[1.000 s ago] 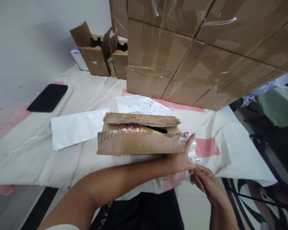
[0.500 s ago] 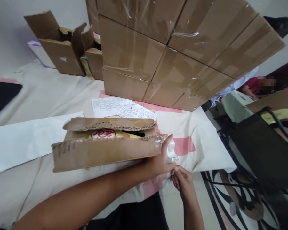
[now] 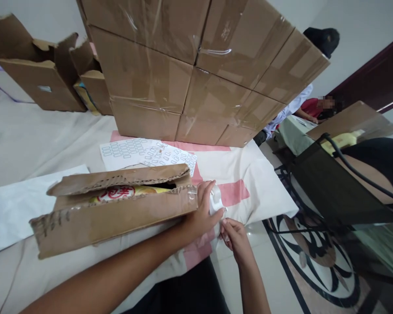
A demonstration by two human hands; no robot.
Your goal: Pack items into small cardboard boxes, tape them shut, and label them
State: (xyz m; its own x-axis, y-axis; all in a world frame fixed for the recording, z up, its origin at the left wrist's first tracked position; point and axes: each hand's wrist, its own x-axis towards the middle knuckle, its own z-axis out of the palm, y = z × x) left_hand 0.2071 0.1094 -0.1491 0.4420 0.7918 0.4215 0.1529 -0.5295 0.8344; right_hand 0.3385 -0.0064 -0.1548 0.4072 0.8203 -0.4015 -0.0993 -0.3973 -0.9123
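Observation:
My left hand (image 3: 205,213) curls around a small white tape dispenser (image 3: 216,198), thumb across its near end. Just below, my right hand (image 3: 234,233) is pinched shut at that end, on what looks like the end of clear tape; the strip itself hardly shows. Against my left wrist and forearm lies an opened cardboard box (image 3: 124,222) with torn, ragged flaps. Through its gap shows a yellow package (image 3: 150,190) with red lettering on a white oval. Fingers hide part of the dispenser.
Taped cardboard boxes (image 3: 150,69) form a tall stack behind. Open cartons (image 3: 42,83) stand at back left. Printed sheets (image 3: 144,152) and a white sheet (image 3: 29,192) lie on the cloth-covered table (image 3: 262,192). A dark chair (image 3: 330,183) is at right; a person in red sits beyond.
The view has swung right, so the table things appear farther left. Both hands remain together at the dispenser, with the right still pinched near the left thumb.

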